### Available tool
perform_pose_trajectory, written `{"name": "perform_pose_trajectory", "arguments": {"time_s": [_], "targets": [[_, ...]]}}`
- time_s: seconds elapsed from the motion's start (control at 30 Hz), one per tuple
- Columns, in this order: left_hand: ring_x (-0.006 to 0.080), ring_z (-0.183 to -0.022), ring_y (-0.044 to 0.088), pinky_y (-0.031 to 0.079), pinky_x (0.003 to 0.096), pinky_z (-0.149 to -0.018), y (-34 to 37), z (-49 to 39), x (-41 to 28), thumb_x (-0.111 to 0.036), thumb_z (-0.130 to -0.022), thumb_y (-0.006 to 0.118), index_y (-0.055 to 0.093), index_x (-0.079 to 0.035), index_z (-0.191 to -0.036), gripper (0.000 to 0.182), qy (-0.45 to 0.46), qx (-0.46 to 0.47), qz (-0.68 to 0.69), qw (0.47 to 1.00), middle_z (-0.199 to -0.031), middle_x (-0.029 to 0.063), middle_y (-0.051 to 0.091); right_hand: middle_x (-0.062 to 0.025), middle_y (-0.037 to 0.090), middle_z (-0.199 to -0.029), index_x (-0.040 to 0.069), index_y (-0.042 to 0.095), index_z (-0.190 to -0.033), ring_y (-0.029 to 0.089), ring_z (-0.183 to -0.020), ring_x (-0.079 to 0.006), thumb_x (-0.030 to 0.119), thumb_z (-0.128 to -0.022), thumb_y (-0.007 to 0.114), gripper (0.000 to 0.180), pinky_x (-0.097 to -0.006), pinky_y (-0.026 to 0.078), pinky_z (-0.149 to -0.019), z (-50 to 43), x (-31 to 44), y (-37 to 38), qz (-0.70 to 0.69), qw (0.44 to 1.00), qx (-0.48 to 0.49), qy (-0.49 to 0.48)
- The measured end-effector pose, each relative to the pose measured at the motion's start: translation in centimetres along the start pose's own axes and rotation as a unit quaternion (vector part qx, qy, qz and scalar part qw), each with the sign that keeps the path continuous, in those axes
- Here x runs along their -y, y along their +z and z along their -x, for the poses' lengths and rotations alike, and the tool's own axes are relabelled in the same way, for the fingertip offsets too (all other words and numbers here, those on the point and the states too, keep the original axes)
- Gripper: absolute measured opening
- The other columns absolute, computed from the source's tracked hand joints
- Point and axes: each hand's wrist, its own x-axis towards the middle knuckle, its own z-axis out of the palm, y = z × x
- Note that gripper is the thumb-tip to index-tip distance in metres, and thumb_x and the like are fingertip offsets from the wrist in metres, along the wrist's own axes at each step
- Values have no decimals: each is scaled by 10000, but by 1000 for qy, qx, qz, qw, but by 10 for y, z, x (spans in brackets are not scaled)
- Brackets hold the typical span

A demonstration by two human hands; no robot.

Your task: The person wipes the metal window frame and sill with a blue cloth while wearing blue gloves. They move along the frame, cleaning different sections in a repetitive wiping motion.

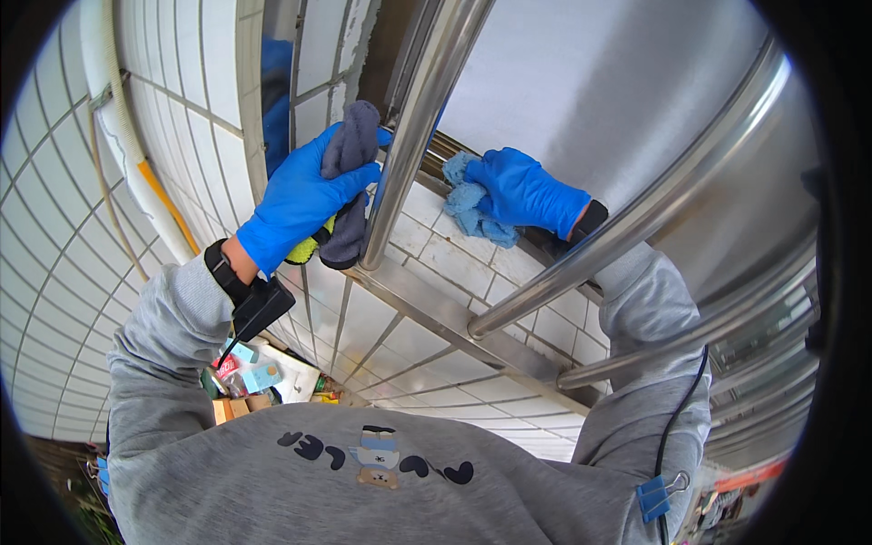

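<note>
My left hand (306, 191), in a blue glove, grips a folded dark grey cloth (349, 163) with a black edge and a yellow-green part (302, 251) below, close beside a shiny metal bar (409, 143). Reaching behind the bars, my right hand (521, 187), gloved in the same blue, holds a crumpled light-blue cloth (473, 201). That cloth lies against the window's sliding track (443, 155) and the edge of the white-tiled sill (453, 259). Parts of the fingers of both hands are hidden by the cloths.
Several metal bars (545, 293) rise from a metal bottom rail (436, 306) before a pale window panel (545, 75). At left, a pipe and an orange conduit (167, 208) run along the tiled wall (61, 225). Boxes and packaging (262, 376) lie below.
</note>
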Motion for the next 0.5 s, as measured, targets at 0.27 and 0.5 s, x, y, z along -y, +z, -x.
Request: {"name": "perform_pose_trajectory", "arguments": {"time_s": [0.27, 0.5], "targets": [[201, -986, 613, 499, 304, -861, -1, 1, 0, -303, -803, 716, 487, -27, -1273, 591, 13, 6, 36, 999, -1104, 129, 624, -188, 591, -846, 93, 604, -910, 592, -813, -374, 198, -765, 590, 180, -423, 488, -701, 47, 2, -9, -32, 990, 71, 120], [183, -943, 628, 516, 292, -834, -8, 0, 8, -260, -807, 716, 472, -24, -1289, 589, -22, 68, 103, 992, -1116, 121, 615, -177, 616, -898, 104, 628, -1028, 604, -841, -352, 250, -824, 593, 254, -405, 491, -756, 111, 16, -34, -198, 917, 130, 322]]}}
